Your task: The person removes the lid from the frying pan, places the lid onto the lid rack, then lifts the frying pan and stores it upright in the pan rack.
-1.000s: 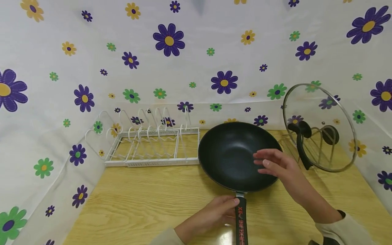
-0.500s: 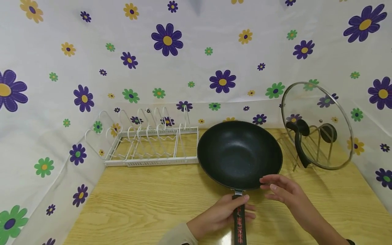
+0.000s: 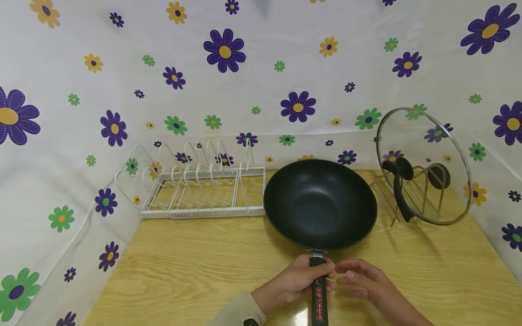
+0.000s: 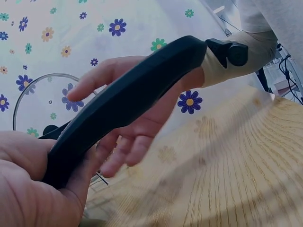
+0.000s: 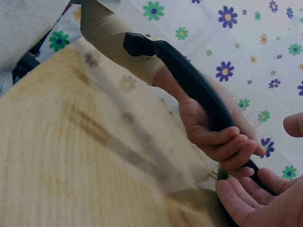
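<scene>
A black wok [image 3: 320, 203] faces me at the back middle of the table, its dark inside showing nothing in it. Its black handle [image 3: 319, 296], marked with red lettering, points toward me. My left hand [image 3: 291, 283] grips this handle close to the pan, thumb across the top and fingers curled round underneath. Just right of the grip, my right hand [image 3: 369, 287] hangs with loosely bent, spread fingers and holds nothing. In the right wrist view the fingers of the right hand [image 5: 260, 201] lie close beside the handle [image 5: 201, 94]. The left wrist view shows the handle [image 4: 128, 94] from its side.
Left of the wok stands a white wire dish rack [image 3: 216, 213]. At the right, a glass lid with a curved black handle [image 3: 401, 194] leans upright in a small wire stand [image 3: 391, 210]. A flower-printed sheet [image 3: 261, 81] encloses the wooden table [image 3: 195, 267] at back and sides.
My right hand has come down from over the wok to beside the handle. My left hand, earlier touching the handle's left side, now wraps round it. The wok stays about in place.
</scene>
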Demonstrator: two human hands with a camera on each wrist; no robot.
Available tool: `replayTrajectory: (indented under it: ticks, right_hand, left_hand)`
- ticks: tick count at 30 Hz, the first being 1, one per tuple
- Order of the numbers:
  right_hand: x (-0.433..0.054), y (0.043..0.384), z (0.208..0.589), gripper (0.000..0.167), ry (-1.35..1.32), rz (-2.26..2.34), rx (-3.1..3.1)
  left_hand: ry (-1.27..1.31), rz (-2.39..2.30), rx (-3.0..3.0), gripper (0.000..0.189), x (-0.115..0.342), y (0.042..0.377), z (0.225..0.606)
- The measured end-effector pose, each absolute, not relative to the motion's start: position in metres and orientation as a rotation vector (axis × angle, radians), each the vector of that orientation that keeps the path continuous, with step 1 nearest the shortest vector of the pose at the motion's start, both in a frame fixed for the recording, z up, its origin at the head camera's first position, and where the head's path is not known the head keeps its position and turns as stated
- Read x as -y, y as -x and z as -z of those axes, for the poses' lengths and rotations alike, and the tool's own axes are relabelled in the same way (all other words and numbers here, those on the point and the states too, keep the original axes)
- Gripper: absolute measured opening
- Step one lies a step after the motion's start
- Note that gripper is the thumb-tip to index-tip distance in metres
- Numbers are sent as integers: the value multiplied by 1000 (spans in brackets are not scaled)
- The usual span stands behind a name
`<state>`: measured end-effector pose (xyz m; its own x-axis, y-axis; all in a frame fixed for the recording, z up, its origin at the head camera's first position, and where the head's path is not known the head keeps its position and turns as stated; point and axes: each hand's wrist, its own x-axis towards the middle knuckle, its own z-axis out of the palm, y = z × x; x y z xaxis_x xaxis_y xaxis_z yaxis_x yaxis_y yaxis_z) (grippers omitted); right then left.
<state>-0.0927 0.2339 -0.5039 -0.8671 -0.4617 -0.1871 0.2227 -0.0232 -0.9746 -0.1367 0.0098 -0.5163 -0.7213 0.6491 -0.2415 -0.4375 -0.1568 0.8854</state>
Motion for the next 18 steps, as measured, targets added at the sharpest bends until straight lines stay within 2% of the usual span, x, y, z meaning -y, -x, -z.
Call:
replayTrajectory:
  ticks: [11,18]
  right_hand:
    - [-211,78,517,44,148,1930,-1439]
    - [-195,70,521,46,279,1908,-1181]
  left_hand:
    - [-254,-1938,-1405,26,-10,137,515]
    - [-262,-1926,-1397,14,-10,137,516]
